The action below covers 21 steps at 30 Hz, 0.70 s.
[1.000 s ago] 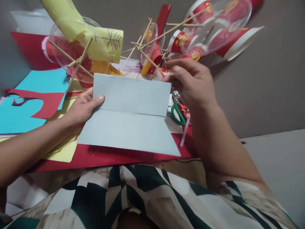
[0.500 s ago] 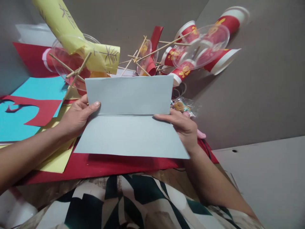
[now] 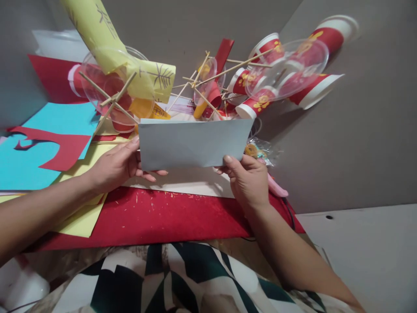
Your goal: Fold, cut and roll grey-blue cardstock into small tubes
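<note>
A pale grey-blue sheet of paper [image 3: 195,143], folded in half, is held up over the table with its crease at the bottom. My right hand [image 3: 249,182] pinches it at the lower right corner, thumb on the near face. At its left edge my left hand [image 3: 114,165] steadies the sheet; the thumb is partly hidden at the edge and the fingers reach out loosely below the crease. Under the folded paper, a white sheet [image 3: 182,182] lies on the red table cover [image 3: 176,217].
Left are yellow sheets [image 3: 78,219], blue paper [image 3: 32,174] and a cut red piece [image 3: 65,150]. Behind stand a yellow paper tube [image 3: 94,34], crossed wooden sticks [image 3: 115,98], red-and-white paper cups [image 3: 260,102] and clear plastic discs. A small plastic bag [image 3: 263,150] lies right.
The sheet's lower flap, which spread towards me, is now folded away behind the upper half. My right thumb has moved to the crease, and my left fingers have extended beneath it. The view shifted slightly.
</note>
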### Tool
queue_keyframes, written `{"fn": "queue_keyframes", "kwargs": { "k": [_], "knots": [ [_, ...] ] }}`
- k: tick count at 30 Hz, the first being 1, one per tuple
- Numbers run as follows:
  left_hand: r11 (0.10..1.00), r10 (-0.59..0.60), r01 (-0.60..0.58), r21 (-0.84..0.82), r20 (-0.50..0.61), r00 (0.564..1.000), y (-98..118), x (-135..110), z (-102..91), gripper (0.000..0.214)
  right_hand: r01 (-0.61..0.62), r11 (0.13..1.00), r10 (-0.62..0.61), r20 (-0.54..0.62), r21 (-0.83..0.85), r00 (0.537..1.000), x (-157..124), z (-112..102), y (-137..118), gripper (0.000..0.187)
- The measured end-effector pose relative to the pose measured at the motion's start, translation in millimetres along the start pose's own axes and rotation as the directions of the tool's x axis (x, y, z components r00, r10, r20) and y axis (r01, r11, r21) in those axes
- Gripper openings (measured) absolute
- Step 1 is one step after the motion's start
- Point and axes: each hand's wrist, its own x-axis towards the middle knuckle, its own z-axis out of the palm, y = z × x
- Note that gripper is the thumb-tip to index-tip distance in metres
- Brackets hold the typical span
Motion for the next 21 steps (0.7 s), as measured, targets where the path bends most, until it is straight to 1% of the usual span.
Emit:
{"fn": "queue_keyframes", "kwargs": {
  "k": [4,6,8,11,13,15,16,18,19,20,21],
  "knots": [
    [1.000,0.017,-0.017,-0.008,0.072,0.997,-7,3,-8.6,0.055,-0.041,0.998,0.043,-0.045,0.038,0.998,0,5,-4,0.037],
    [0.999,0.040,-0.044,0.030,0.098,0.994,-10,2,-10.0,0.063,-0.054,0.997,0.057,-0.063,0.049,0.996,0,6,-5,0.038],
    [0.994,0.057,-0.064,0.093,0.085,0.995,-11,0,-8.3,0.066,-0.059,0.997,0.062,-0.073,0.044,0.995,0,6,-5,0.039],
    [0.975,0.079,-0.080,0.207,0.013,0.997,-9,-5,-1.9,0.060,-0.056,0.998,0.055,-0.066,-0.004,0.996,-2,5,-3,0.038],
    [0.963,0.104,-0.093,0.251,-0.031,0.994,-8,-7,1.8,0.058,-0.034,0.999,0.033,-0.043,-0.031,0.999,-4,4,-5,0.035],
    [0.959,0.129,-0.110,0.261,-0.058,0.990,-7,-8,3.4,0.053,0.007,1.000,-0.007,-0.031,0.004,0.999,-6,6,-8,0.028],
    [0.958,0.139,-0.117,0.260,-0.068,0.988,-8,-8,3.4,0.049,0.026,0.999,-0.025,-0.034,0.040,0.999,-6,6,-11,0.033],
    [0.954,0.163,-0.135,0.267,-0.084,0.983,-8,-8,2.5,0.041,0.041,0.993,-0.035,-0.047,0.113,0.998,-5,8,-17,0.057],
    [0.951,0.176,-0.146,0.274,-0.087,0.981,-9,-8,2.0,0.036,0.028,0.990,-0.023,-0.041,0.138,0.999,-4,8,-20,0.063],
    [0.946,0.189,-0.158,0.283,-0.084,0.978,-9,-9,1.6,0.031,0.002,0.988,0.001,-0.020,0.156,1.000,-4,8,-22,0.063],
    [0.941,0.201,-0.170,0.293,-0.078,0.977,-9,-9,1.3,0.028,-0.034,0.985,0.033,0.011,0.170,0.999,-3,8,-24,0.057]
  ]
}}
